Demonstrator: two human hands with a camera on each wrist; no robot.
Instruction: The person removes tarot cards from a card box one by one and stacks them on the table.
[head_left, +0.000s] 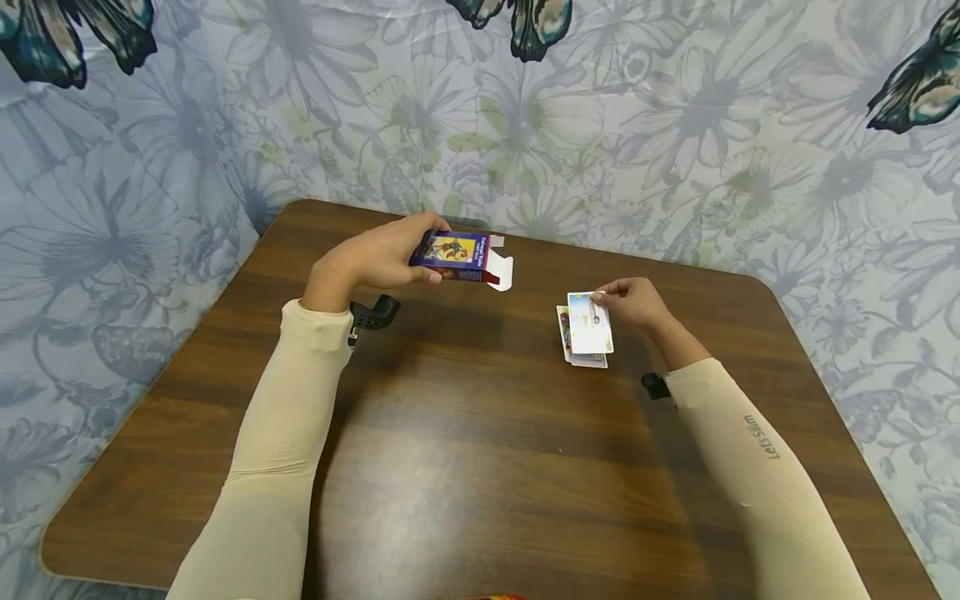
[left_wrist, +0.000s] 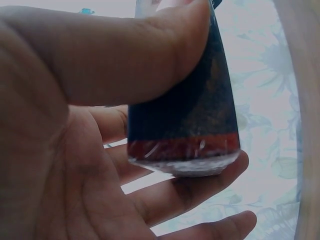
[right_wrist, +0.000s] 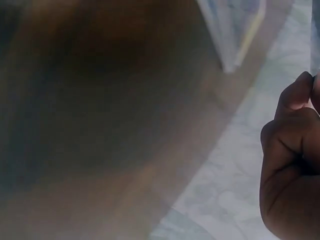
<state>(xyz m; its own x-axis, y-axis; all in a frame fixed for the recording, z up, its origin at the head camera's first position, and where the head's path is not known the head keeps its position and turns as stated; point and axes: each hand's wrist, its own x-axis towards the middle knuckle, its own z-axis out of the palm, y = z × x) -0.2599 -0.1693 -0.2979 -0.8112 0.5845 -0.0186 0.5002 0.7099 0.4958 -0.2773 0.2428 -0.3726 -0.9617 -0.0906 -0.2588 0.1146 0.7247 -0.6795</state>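
My left hand (head_left: 382, 254) grips a small purple card box (head_left: 453, 250) with a yellow picture, held above the far part of the table. Its white end flap (head_left: 501, 268) hangs open toward the right. In the left wrist view the thumb presses one side of the box (left_wrist: 185, 120) and the fingers lie behind it. To the right, my right hand (head_left: 637, 304) pinches a pale card (head_left: 590, 325) at its upper corner. Beneath that card lies a small stack of cards (head_left: 587, 362) on the table. The right wrist view shows my curled fingers (right_wrist: 292, 150) and blurred cards (right_wrist: 232, 35).
The brown wooden table (head_left: 450, 467) ends at a flower-patterned cloth backdrop (head_left: 525, 142). A sliver of an orange object (head_left: 495, 597) shows at the bottom edge of the head view. Both wrists wear black straps.
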